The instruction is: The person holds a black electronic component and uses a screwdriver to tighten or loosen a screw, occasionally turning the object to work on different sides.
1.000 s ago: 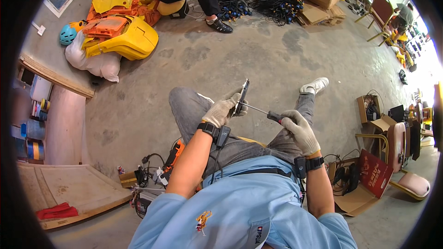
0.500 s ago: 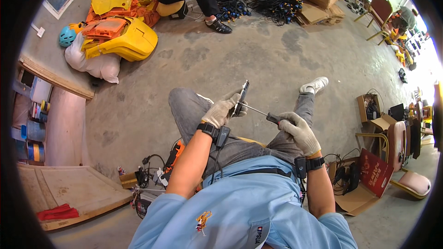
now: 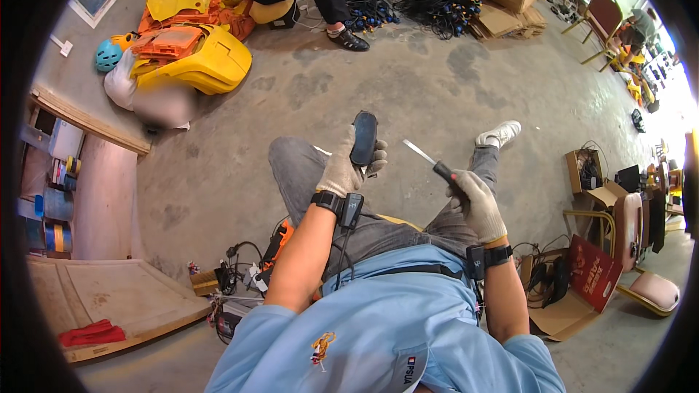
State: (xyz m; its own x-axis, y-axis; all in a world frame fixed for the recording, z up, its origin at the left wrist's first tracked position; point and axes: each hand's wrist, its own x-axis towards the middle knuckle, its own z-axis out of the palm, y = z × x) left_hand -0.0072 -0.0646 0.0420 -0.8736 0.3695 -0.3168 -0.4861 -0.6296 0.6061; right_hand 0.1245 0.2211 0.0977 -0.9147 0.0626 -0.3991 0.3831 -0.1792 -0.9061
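The left hand (image 3: pixel 341 173) grips a dark oval device (image 3: pixel 364 139), its long axis pointing away from the body. The right hand (image 3: pixel 478 205) is closed around a screwdriver (image 3: pixel 443 171), whose tip lies right of the device, apart from it.

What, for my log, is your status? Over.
Left hand gripping dark part. Right hand holding screwdriver, not touching part. Nothing visible between them.

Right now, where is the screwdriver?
In the head view, the screwdriver is in the right hand, its tip apart from the dark oblong part in the left hand.
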